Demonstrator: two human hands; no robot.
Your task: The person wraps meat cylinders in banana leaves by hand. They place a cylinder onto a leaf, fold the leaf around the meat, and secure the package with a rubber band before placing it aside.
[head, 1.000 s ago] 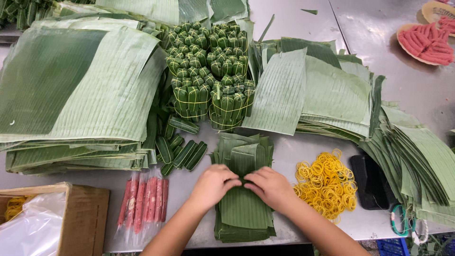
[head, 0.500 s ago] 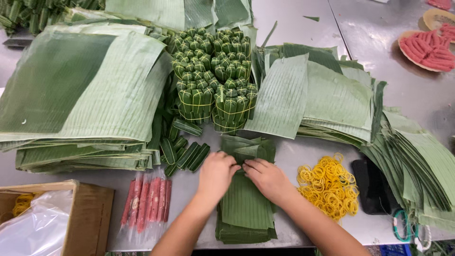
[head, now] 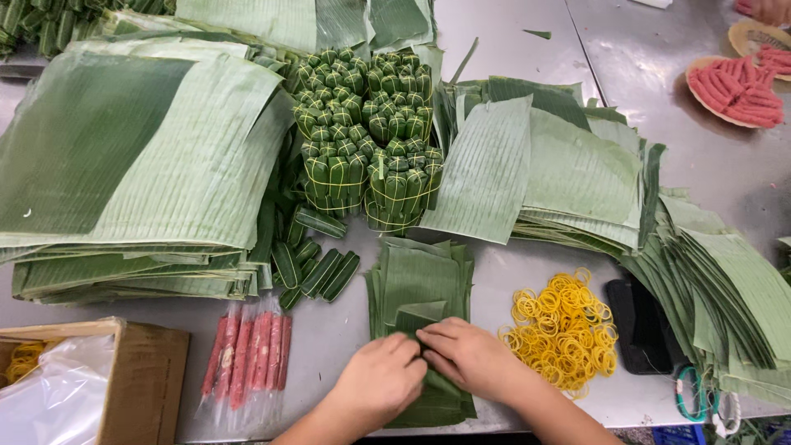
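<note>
Leaf piece: small folded banana-leaf piece [head: 422, 317] lay on top of a stack of cut leaf squares [head: 420, 276], at the near middle of the steel table [head: 511, 49], pressed between both hands.
Left hand: left hand [head: 381, 384] rested on the near part of the stack, fingers curled down and pinched onto the edge of the leaf piece.
Right hand: right hand [head: 466, 359] lay just beside the left, touching it, fingers bent and closed over the same fold.
Close by: heap of yellow rubber bands [head: 565, 328] just right of the stack; row of pink sausages in clear wrap [head: 247, 353] to its left; a few loose wrapped green rolls [head: 317, 268] beyond those.
Further out: tied bundles of wrapped rolls [head: 362, 132] behind the stack; large leaf piles to the left [head: 140, 156] and right [head: 560, 165]; cardboard box with plastic liner [head: 91, 387] at the near left corner; tray of pink sausages [head: 733, 82] at far right.
Risk: leaf likely to split along its ribs if creased too hard; fold likely to spring open if either pinch slackened; lower squares likely to slide and skew under the pressing.
Hidden: fingertips and anything wrapped inside the fold covered by the hands; dark flat object [head: 634, 325] by the bands not identifiable; scissors handle [head: 690, 395] partly cut off at the near edge.
</note>
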